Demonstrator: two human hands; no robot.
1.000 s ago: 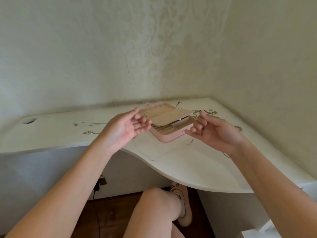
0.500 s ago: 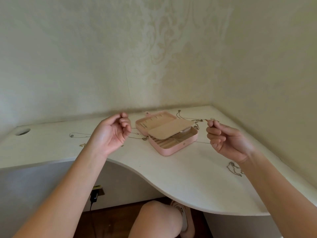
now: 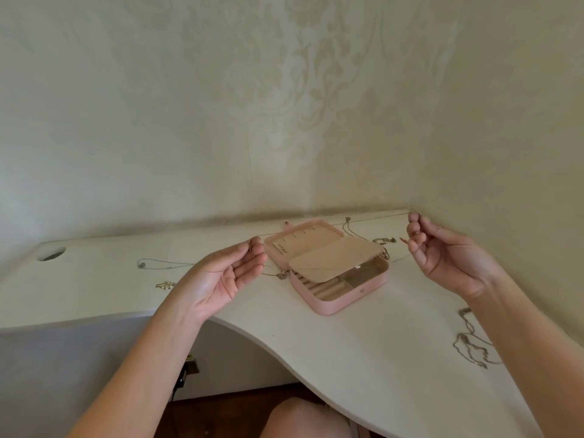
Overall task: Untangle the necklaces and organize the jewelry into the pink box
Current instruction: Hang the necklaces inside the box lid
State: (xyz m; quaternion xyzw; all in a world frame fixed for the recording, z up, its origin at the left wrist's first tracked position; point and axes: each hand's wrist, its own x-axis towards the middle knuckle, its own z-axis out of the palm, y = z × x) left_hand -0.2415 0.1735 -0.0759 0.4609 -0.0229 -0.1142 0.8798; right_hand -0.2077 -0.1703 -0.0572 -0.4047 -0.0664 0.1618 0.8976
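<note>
A thin necklace chain [image 3: 373, 220] is held pinched between left hand [image 3: 221, 276] and right hand [image 3: 442, 251] above the open pink box [image 3: 328, 267] at frame centre.

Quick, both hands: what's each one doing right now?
Left hand: fingertips pinched on one end of a thin chain.
Right hand: fingertips pinched on the chain's other end, above the pink box.

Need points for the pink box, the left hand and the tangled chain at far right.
pink box [image 3: 319, 306]: head view, front left outer wall.
left hand [image 3: 218, 279]: head view, middle of the open palm.
tangled chain [image 3: 471, 349]: head view, the looped clump on the table.
</note>
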